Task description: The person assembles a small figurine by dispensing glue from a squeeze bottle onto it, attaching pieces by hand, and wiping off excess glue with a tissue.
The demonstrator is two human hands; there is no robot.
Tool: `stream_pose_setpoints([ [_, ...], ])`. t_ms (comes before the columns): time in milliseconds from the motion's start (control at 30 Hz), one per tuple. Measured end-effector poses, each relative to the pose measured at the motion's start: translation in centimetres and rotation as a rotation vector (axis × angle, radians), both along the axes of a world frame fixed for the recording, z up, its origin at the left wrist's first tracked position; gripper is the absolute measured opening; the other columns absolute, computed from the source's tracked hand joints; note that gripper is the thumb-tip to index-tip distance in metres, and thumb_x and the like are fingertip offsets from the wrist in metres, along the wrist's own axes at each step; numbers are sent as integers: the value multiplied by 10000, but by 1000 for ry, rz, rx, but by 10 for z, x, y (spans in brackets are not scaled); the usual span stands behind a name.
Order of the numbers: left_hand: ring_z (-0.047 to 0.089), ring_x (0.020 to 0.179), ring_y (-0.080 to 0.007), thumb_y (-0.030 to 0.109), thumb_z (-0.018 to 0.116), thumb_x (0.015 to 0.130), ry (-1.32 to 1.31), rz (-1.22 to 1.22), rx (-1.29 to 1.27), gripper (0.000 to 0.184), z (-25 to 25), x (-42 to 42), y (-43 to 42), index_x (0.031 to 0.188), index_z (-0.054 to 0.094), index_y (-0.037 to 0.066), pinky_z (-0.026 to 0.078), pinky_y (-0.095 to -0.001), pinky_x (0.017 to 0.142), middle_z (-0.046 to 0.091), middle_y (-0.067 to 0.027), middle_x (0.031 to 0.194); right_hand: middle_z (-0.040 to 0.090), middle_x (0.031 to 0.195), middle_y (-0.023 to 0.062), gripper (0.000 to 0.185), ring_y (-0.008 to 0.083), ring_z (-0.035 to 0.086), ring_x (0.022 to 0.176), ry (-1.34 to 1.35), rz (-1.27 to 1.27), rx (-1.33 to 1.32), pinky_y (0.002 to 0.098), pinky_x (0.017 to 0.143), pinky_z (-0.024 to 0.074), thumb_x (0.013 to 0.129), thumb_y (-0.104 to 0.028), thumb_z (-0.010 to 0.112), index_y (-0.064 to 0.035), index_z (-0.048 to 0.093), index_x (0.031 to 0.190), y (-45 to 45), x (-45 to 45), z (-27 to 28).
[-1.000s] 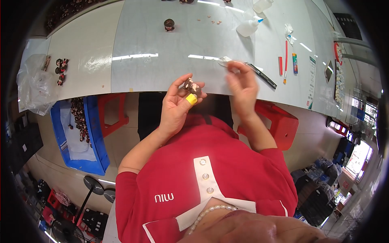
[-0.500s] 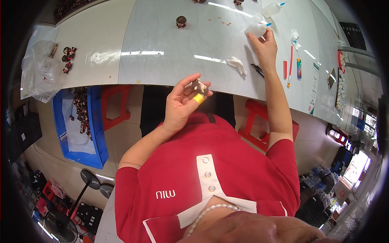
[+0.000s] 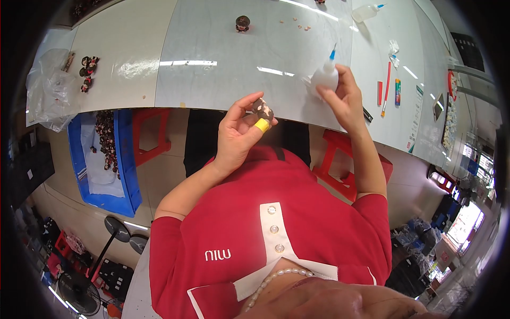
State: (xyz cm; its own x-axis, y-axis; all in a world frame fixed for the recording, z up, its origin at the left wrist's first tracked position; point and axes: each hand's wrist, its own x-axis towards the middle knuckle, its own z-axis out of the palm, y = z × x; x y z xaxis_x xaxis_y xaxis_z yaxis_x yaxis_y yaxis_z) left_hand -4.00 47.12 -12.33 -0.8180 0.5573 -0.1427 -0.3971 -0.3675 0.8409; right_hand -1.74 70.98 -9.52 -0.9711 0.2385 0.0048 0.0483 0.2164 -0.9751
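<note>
My left hand point(image 3: 239, 125) pinches a small dark-brown figurine part with pale patches point(image 3: 264, 109) just off the table's near edge. A yellow band point(image 3: 262, 125) wraps one of its digits. In my right hand point(image 3: 346, 101) is a white squeeze bottle point(image 3: 326, 76) with a blue cap and a thin needle tip, held upright over the table. Behind that bottle a white crumpled tissue point(image 3: 308, 81) is mostly hidden. A brown-headed figurine point(image 3: 243, 23) stands farther back, near several tiny pale pieces point(image 3: 299, 26).
A second needle bottle point(image 3: 367, 12) lies at the back right. Nearer are a red paintbrush point(image 3: 386, 90), a red strip point(image 3: 379, 93) and a green-blue tube point(image 3: 397, 92). Several figurines point(image 3: 87, 74) and a plastic bag point(image 3: 50, 90) are at left, above a blue crate point(image 3: 133, 175).
My right hand has lifted the squeeze bottle from the back of the table and brought it nearer, its tip now pointing up. My left hand stays nearly in place, with the figurine part slightly turned.
</note>
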Motion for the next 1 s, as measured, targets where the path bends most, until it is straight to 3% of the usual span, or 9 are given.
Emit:
stream_pose_setpoints([
  [133, 610, 930, -183, -44, 529, 841, 66, 18, -52, 496, -2, 2, 0, 1312, 408, 52, 516, -249, 710, 512, -81, 1069, 601, 904, 71, 310, 143, 578, 826, -100, 135, 149, 270, 728, 460, 806, -117, 661, -16, 546, 1076, 0, 25, 9],
  [367, 601, 958, -203, -6, 569, 862, 78, 28, -2, 490, -6, 4, 2, 1316, 393, 52, 526, -297, 741, 526, -92, 1051, 629, 905, 87, 329, 187, 610, 781, 11, 238, 351, 279, 688, 478, 750, -172, 747, -27, 602, 1007, -5, 36, 33],
  [1000, 627, 959, -251, -33, 582, 861, -44, 59, 27, 415, -1, 4, 2, 1240, 421, 19, 527, -346, 855, 517, -107, 1040, 635, 867, 97, 343, 208, 630, 725, 27, 235, 385, 279, 631, 497, 695, -154, 785, -14, 608, 953, -7, 43, 46],
])
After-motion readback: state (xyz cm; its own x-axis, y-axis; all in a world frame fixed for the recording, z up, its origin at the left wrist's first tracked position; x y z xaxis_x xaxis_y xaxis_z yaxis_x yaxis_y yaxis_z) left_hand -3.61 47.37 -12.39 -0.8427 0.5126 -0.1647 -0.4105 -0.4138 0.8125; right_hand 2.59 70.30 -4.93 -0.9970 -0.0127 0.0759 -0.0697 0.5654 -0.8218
